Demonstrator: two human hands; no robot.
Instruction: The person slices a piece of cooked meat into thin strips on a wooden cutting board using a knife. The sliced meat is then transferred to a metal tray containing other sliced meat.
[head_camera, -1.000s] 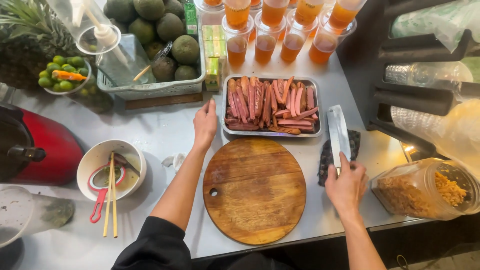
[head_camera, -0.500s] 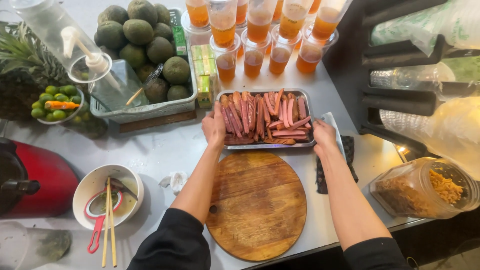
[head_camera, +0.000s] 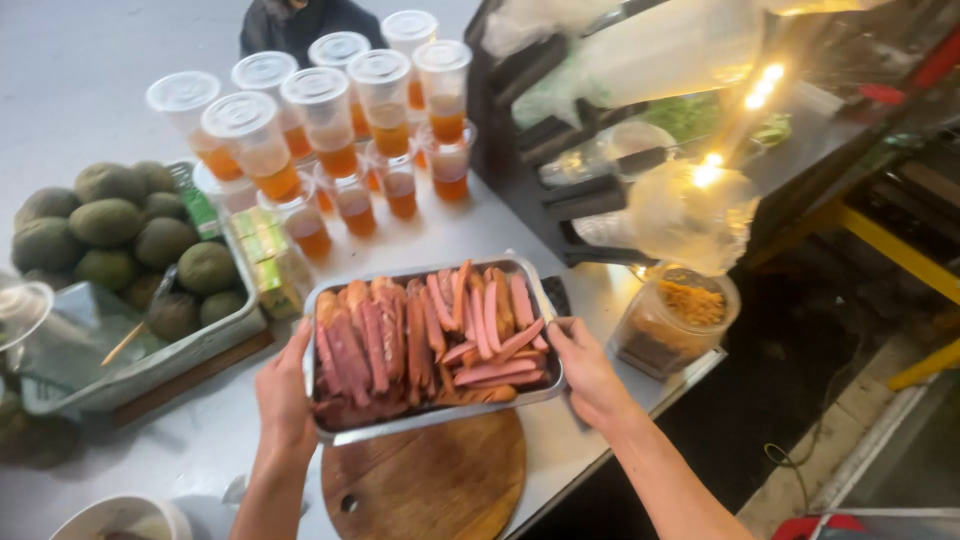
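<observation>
Two hands hold one metal tray (head_camera: 432, 428) of sliced sausages (head_camera: 425, 340) by its short ends: the left hand (head_camera: 285, 395) is clamped on the left rim, fingers curled under it and thumb along the edge, and the right hand (head_camera: 585, 370) closes its grip on the right rim in the same way. The tray sits tilted and lifted above the table (head_camera: 200, 440), its near edge overhanging the far part of the round wooden cutting board (head_camera: 430, 485) that lies just below it. Left of the tray, just beside its far corner, stand small green and yellow cartons (head_camera: 262, 250), and beyond them a grey bin (head_camera: 160, 365) filled with avocados (head_camera: 105, 220). Behind the tray a cluster of lidded plastic cups of orange drink (head_camera: 330, 130) crowds the far table edge, with a strip of bare table between cups and tray. To the tray's right, near the table's edge, stands an open clear jar of orange crumbs (head_camera: 675, 320); past that edge the floor drops away.
</observation>
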